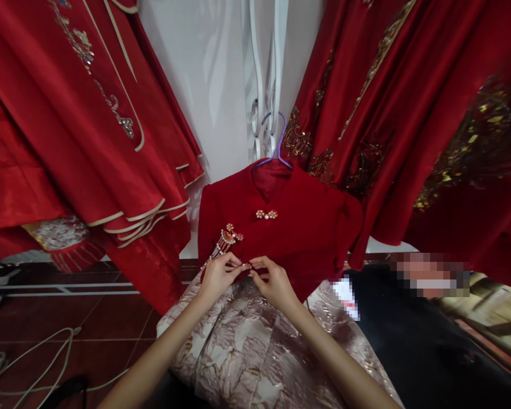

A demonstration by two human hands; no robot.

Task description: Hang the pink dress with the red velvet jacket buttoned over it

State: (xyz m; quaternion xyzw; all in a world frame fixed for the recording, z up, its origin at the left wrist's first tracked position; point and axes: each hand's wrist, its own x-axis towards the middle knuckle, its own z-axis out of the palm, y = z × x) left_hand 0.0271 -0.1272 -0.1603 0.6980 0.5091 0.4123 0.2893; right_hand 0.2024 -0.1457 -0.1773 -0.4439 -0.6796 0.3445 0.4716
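A deep red garment with a V neck [310, 227] hangs on a purple hanger [284, 142] in front of me. At its lower front, my left hand [223, 275] and my right hand [272, 278] pinch a small jewelled fastener [247, 266] between them, one at each end. Fingers partly cover it, so I cannot tell whether it is fastened. Higher on the chest sits a similar pearl-and-gold fastener [267, 215]. Left of centre, just above my left hand, is a fan-shaped ornament [226, 238] with hanging bead strands.
Red garments with pale piping [123, 187] hang at left, and a gold-embroidered one [392, 125] at right. Patterned brocade [255, 352] lies beneath my forearms. A white cable [59, 369] loops on the tiled floor. Something black [409, 341] is at right, near a blurred-out patch.
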